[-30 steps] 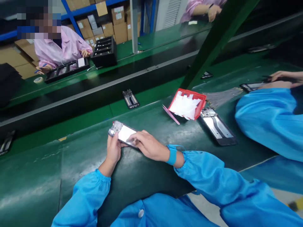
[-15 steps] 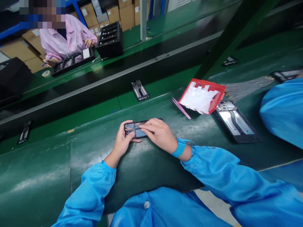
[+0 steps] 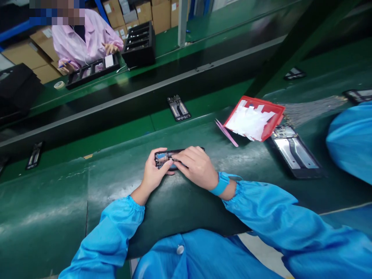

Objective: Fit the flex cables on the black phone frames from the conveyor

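Pressing something small into an opened phone frame (image 3: 171, 159) appears to be the step in hand. The frame lies on the green tabletop (image 3: 87, 193), grasped at its near end by the left hand (image 3: 154, 172), while the right hand (image 3: 196, 166) pinches at its upper part. Fine, steady fingertip placement is judged necessary next. No writing can be read.

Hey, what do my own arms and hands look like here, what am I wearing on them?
Both arms are in bright blue smock sleeves gathered with elastic at the cuffs. The left hand and right hand are bare, with no gloves. A blue wrist strap circles the right wrist, with a thin blue tail running off towards the sleeve. The smock front has a pale round button.
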{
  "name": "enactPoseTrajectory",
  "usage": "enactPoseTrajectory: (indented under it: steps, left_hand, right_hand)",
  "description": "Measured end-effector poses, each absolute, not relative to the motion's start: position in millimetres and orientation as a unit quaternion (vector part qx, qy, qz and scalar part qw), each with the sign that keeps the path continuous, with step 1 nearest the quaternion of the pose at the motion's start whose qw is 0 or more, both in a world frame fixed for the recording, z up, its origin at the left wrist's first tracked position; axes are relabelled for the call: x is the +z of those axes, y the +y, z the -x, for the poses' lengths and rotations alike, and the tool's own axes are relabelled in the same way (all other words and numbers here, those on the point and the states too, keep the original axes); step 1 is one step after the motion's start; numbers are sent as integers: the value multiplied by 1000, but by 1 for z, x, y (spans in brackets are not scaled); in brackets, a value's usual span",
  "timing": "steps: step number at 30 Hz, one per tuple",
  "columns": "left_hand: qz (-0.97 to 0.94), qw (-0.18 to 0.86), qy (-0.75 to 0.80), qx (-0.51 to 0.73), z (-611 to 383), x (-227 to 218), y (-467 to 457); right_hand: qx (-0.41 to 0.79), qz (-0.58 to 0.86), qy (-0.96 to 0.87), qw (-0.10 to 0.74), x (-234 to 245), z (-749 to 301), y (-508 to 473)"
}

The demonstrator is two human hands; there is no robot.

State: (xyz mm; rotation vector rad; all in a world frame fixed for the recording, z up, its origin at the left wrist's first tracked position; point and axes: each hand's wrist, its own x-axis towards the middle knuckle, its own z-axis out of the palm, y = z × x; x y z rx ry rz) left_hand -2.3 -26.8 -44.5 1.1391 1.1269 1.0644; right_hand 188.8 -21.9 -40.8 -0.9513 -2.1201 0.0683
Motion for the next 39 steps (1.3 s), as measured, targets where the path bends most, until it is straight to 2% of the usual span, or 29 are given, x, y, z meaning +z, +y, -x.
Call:
enactPoseTrajectory:
  steps: [11, 17, 32, 36, 39]
  left_hand:
    - [-467, 570, 490, 465, 0, -45, -28]
    - [-452, 576, 498, 464, 2, -44, -27]
    - [-455, 539, 526, 474, -5, -37, -29]
    - [-402, 582, 522, 476, -14, -39, -37]
    - [-374, 625, 492, 477, -18, -58, -31]
  right_hand:
    - [-2, 365, -837, 407, -39, -187, -22]
    - [-14, 372, -851, 369, -36, -187, -25]
    - [-17, 369, -863, 344, -34, -188, -26]
    - [-12, 334, -868, 366, -45, -200, -27]
    - [12, 333, -854, 400, -65, -204, -15]
